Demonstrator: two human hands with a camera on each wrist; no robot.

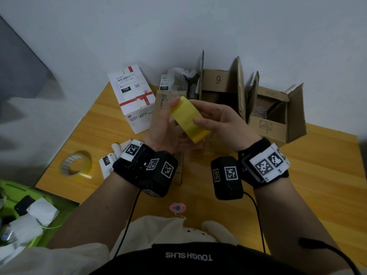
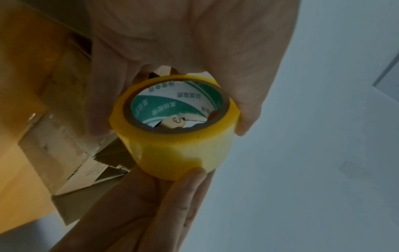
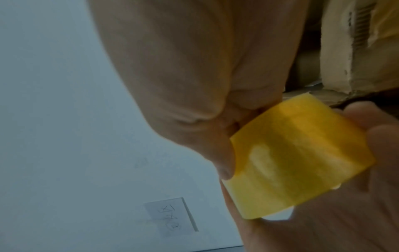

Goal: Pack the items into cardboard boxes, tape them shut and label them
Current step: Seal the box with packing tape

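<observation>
Both hands up over the orange wooden table (image 1: 317, 175), and between them the fat yellow roll of packing tape (image 1: 188, 119). The left hand (image 1: 164, 126) cups it, fingers curled round the rim; the right hand (image 1: 218, 120) pinches the outer face, thumb pressed on the wrap, looks like hunting the loose end. Roll sits dead centre, with the open brown cardboard box marked 9 (image 1: 218, 80) at twelve o'clock beyond it. Second open brown carton (image 1: 268, 124) at two o'clock; a thinner, nearly spent tape ring (image 1: 76, 164) lies at nine. Risks: the end is hard to see on glossy tape, so a nail could tear a sliver instead of lifting the full width; peeled tape could fold onto itself; a loose grip could drop the roll
</observation>
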